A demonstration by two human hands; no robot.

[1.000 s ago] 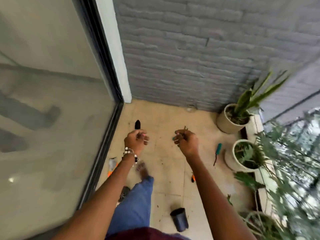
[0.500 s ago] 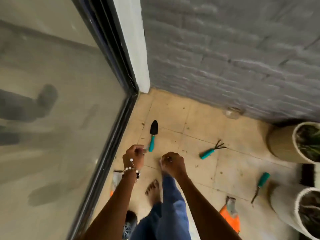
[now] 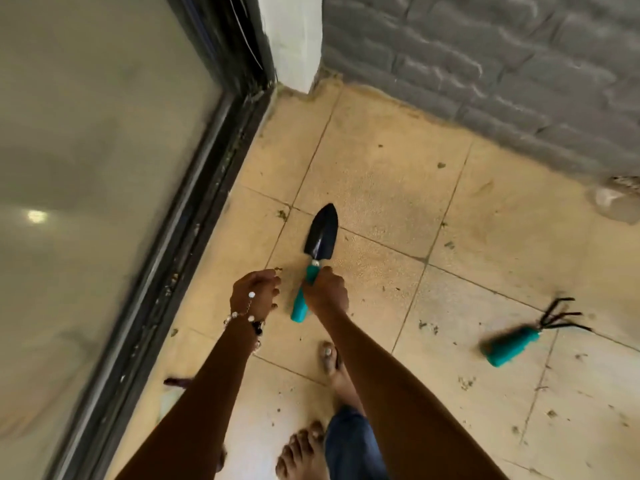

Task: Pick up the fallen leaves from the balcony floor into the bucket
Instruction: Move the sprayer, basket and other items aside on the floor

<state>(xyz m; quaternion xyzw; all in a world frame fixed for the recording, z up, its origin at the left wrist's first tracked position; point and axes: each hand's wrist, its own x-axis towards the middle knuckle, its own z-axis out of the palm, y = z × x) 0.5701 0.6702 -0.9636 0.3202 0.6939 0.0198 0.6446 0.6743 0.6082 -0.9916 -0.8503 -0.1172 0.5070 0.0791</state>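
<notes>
Beige tiled balcony floor [image 3: 381, 174]. We've stepped closer; right hand [image 3: 325, 292] now curls around teal-handled black trowel [image 3: 320, 237]. Left hand [image 3: 254, 294] pinches leaf scraps; more litter [image 3: 427, 327] at four o'clock; bucket unseen.

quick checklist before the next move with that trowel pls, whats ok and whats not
1. Right hand on the trowel handle: cannot tell; the hand is over the teal handle, but a closed grip is not clearly shown.
2. Left hand free to help: not ok; its fingertips seem to pinch a small scrap.
3. Bucket within reach: cannot tell; no bucket is in view.
4. Debris left on the floor tiles: not ok; small bits still lie scattered.
5. Hand rake out of the way: ok; it lies apart, off to the right.
6. Bare foot clear of the blade: ok; the blade points away from it.
</notes>
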